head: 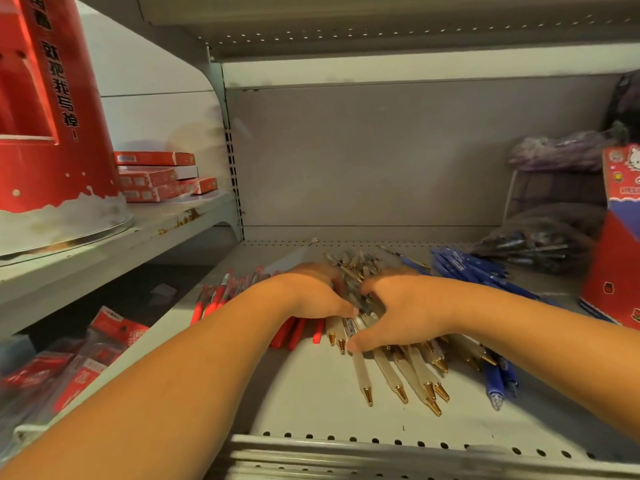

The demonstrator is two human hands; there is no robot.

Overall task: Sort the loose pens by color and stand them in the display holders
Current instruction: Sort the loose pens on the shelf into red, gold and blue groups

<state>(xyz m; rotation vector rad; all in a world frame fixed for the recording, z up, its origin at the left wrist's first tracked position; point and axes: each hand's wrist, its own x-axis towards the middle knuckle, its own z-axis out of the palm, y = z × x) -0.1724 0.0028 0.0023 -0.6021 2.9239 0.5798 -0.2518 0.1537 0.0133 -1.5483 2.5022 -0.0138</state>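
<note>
Left hand (311, 292) and right hand (405, 306) close together on shelf (311, 403) — fingers of both curl round one bunch of white pens (391, 372) between them. Gold tips poke out under right thumb. Red pens (214, 299) just left of left fingers, some under that hand. Blue pens (467, 268) right of right fingers — near red box (613, 271).

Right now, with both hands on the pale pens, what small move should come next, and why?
Probably squeeze the left hand and right hand together to gather the pale gold-tipped pens: they lie fanned between the red pens and blue pens.
</note>
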